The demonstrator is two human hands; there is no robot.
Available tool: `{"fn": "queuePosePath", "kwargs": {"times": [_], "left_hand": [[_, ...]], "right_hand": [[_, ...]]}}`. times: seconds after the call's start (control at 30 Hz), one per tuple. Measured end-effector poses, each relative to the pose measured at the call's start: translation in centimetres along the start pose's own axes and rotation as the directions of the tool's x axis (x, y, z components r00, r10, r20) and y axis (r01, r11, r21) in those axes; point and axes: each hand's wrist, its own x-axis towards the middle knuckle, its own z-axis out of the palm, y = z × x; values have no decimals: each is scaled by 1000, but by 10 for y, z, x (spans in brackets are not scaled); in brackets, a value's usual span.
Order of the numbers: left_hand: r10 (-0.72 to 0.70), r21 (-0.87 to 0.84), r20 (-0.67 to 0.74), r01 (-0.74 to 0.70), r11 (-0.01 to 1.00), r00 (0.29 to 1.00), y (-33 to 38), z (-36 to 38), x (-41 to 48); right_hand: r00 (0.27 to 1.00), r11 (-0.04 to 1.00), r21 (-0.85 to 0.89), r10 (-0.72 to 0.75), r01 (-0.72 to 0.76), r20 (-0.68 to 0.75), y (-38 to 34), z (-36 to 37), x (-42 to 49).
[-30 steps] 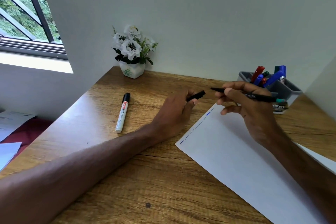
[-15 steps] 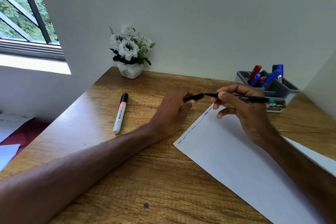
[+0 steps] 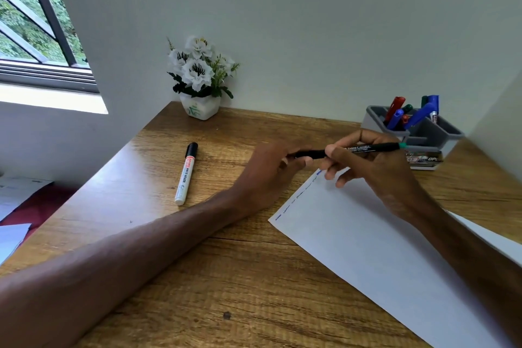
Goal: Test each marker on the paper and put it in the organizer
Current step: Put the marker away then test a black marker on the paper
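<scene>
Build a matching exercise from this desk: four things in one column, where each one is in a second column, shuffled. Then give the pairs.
Things
1. whiteboard marker
2. flower pot
3. organizer
4. black pen

Places
A. gripped by the left hand and the right hand
B. lying alone on the desk, left of both hands
C. against the back wall, at the desk's far left corner
D. at the desk's far right, holding coloured markers

Pairs: 1-B, 2-C, 3-D, 4-A
</scene>
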Motion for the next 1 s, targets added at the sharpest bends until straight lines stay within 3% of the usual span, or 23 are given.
{"fn": "queuePosePath", "kwargs": {"times": [0.07, 0.23, 0.43, 0.53, 0.73, 0.77, 0.83, 0.9, 1.0], "left_hand": [[67, 3, 23, -67, 998, 997, -1, 2, -1], [45, -77, -60, -50, 996, 997, -11, 5, 1], [56, -120, -47, -62, 991, 997, -1, 1, 2], [14, -211, -41, -23, 977, 999, 6, -4, 10], [-210, -514, -192, 84, 854, 959, 32, -17, 25], [-222, -529, -202, 84, 844, 954, 37, -17, 28], [-226, -539, -217, 77, 839, 950, 47, -11, 34], [-215, -515, -230, 68, 854, 949, 56, -2, 42], [-196, -484, -262, 47, 874, 945, 67, 14, 56]], "right_hand": [[1000, 1000, 13, 21, -21, 17, -1, -1, 0], [1000, 998, 68, -1, -1, 21, -3, 0, 3], [998, 996, 94, 3, -9, 59, -8, 0, 5], [1000, 996, 90, -2, -1, 28, -14, -7, 6], [992, 981, 162, 119, -109, -51, -24, -32, 2], [994, 990, 107, 98, -92, -49, -24, -38, 0], [998, 983, -182, -4, -8, -62, -26, -47, -2], [993, 892, -447, -100, 65, -56, -28, -49, -3], [974, 826, -540, -220, 159, -50, -31, -49, -4]]}}
